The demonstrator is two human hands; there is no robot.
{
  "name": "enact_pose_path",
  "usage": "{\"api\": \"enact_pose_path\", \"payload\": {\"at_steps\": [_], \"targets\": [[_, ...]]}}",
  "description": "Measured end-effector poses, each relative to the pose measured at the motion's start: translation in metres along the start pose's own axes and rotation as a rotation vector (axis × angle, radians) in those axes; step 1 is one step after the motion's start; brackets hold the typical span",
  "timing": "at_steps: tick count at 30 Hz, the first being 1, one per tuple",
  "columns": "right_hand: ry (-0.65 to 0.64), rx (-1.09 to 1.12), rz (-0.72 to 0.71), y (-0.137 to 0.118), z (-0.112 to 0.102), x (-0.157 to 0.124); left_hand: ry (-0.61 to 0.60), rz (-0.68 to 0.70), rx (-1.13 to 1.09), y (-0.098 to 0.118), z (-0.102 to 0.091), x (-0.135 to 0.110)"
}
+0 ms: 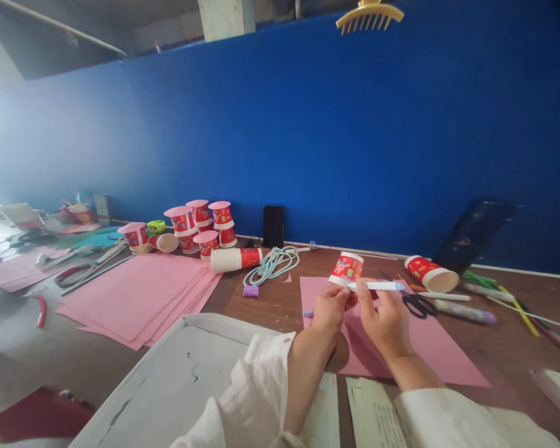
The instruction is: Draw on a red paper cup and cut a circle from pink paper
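Note:
My right hand (pixel 386 317) is closed around a white marker (pixel 376 286) with a pale blue end, held nearly level. My left hand (pixel 331 306) sits just left of it, its fingers pinched together near the marker's tip; what they hold, if anything, is hidden. Directly behind my fingers is a red paper cup (pixel 348 266) with a white rim, slightly tilted; I cannot tell whether my left fingers touch it. Beneath both hands lies a pink paper sheet (pixel 429 348). A small blue-violet cap (pixel 308 314) rests at the sheet's left edge.
Black scissors (pixel 419 306) and a red cup on its side (pixel 430 274) are to the right. Further left are a coiled cable (pixel 273 264), a nested cup stack (pixel 236 259), pink sheets (pixel 140 298) and cups topped with pink discs (pixel 182 221). A white tray (pixel 168 379) sits in front.

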State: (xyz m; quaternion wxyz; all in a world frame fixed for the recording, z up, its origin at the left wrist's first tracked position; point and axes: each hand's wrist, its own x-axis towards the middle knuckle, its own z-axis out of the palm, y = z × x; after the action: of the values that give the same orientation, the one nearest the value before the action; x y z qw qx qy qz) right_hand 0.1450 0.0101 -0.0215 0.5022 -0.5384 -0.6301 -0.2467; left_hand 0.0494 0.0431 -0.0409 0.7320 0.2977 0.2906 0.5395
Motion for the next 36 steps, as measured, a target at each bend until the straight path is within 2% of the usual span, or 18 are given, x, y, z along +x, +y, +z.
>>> {"api": "enact_pose_path", "payload": {"at_steps": [6,13,17,27,36], "targets": [[0.010,-0.001,-0.002,-0.0002,0.0006,0.0003,0.014,-0.011,0.019,0.0004,0.0010,-0.0010],[0.034,0.099,0.079,-0.0047,-0.0072,0.0061,0.043,-0.023,-0.172,0.0051,0.0056,-0.0055],[0.055,0.114,0.088,-0.0061,-0.0090,0.0082,0.026,-0.039,-0.209,0.0078,0.0067,-0.0076],[-0.033,0.144,0.060,-0.0076,-0.0043,0.0040,-0.053,-0.037,-0.183,0.0056,0.0031,-0.0067],[-0.063,0.108,0.062,-0.0055,-0.0007,0.0025,-0.047,-0.022,-0.164,0.0064,0.0038,-0.0073]]}}
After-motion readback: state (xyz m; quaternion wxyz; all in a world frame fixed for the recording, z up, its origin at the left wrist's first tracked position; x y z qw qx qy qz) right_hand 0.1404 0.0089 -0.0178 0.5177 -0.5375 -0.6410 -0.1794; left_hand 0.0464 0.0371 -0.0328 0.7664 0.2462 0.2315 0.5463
